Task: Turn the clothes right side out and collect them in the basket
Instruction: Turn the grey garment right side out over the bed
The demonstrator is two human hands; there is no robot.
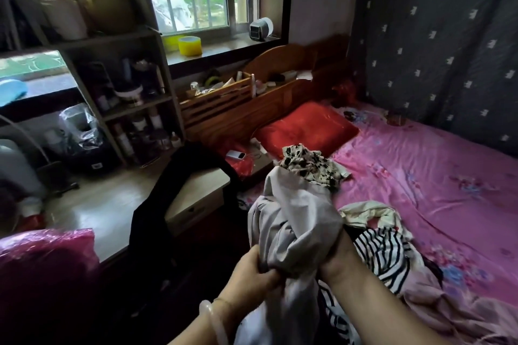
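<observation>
Both hands work one grey garment point(294, 218), raised over the near edge of the bed: the left hand point(253, 267), a pale bangle point(213, 319) at its wrist, curls its fingers round a bunched fold low down, while the right hand point(335, 258) disappears into the cloth, so whether it grips or lies spread inside I cannot tell. That hold looks meant for pulling a sleeve or leg through itself, one hand anchoring, the other reaching in. A black-and-cream floral piece point(311, 166) shows at the top of the grey cloth; held or lying behind it, unclear. Just beside the right wrist, on the pink sheet point(448, 171), lie a striped top point(388, 253), a cream garment point(370, 213) and dusty-pink cloth point(437, 302), probably kept within reach for their turn. A black garment point(151, 221) drapes over the worktop point(112, 204) on the left. No basket can be made out
</observation>
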